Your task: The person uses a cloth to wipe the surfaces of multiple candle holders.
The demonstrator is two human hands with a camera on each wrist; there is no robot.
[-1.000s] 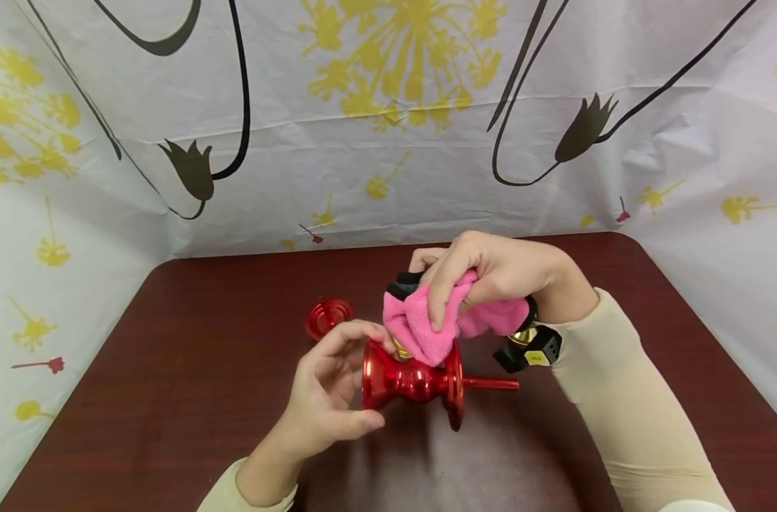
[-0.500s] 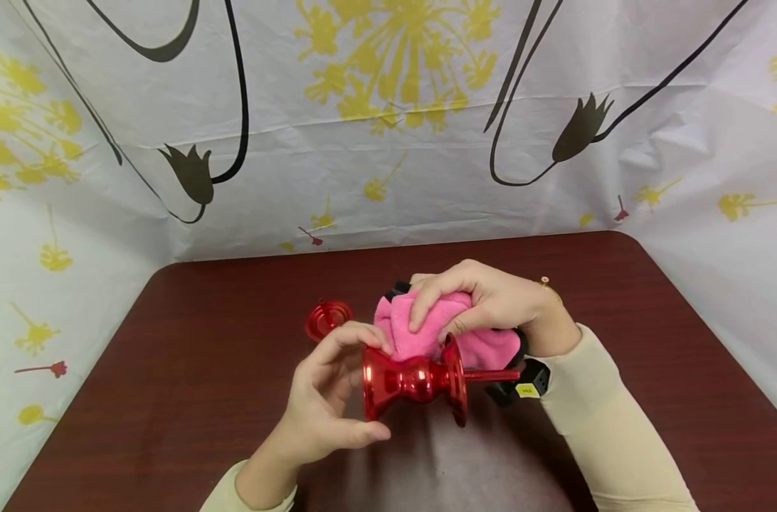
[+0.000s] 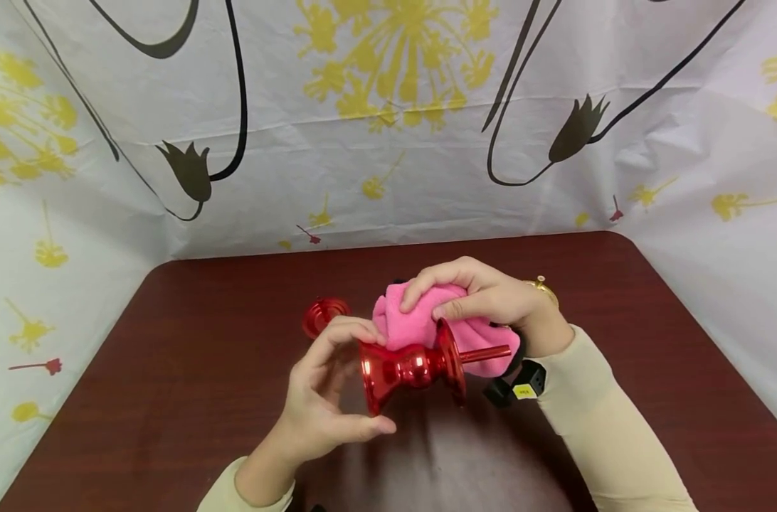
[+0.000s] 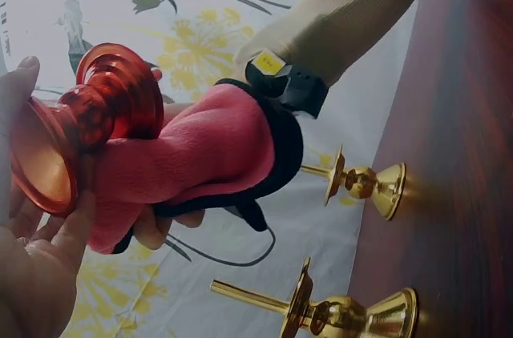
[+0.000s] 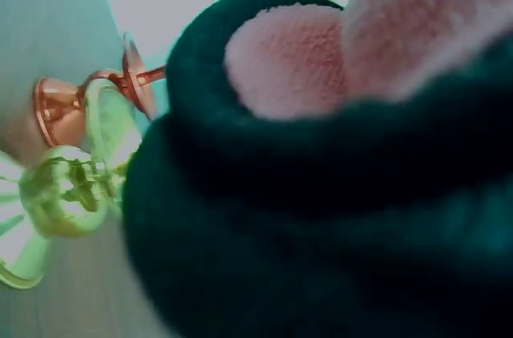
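Holding red candlestick (image 3: 417, 368) up off table (image 3: 171, 398), tilted near-horiz., base in L hand (image 3: 312, 398) w/ thumb & fingers spread wide across rim; gripping bunched pink cloth (image 3: 414, 323) in R hand (image 3: 484, 291) w/ fingers curled over it, up against candlestick's far side. Also seeing 2nd red piece (image 3: 322, 314) beyond L hand, on table.

The left hand (image 3: 318, 405) faced inward in a wide C-shaped grip — fingers arched above, thumb stretched out below. The right hand (image 3: 484, 295) sat higher and farther forward, its back upward, fingers curled downward, thumb pointing left. Cream sleeves (image 3: 609, 412) covered both forearms — the left mostly cut off, the right slanting up from the lower right.
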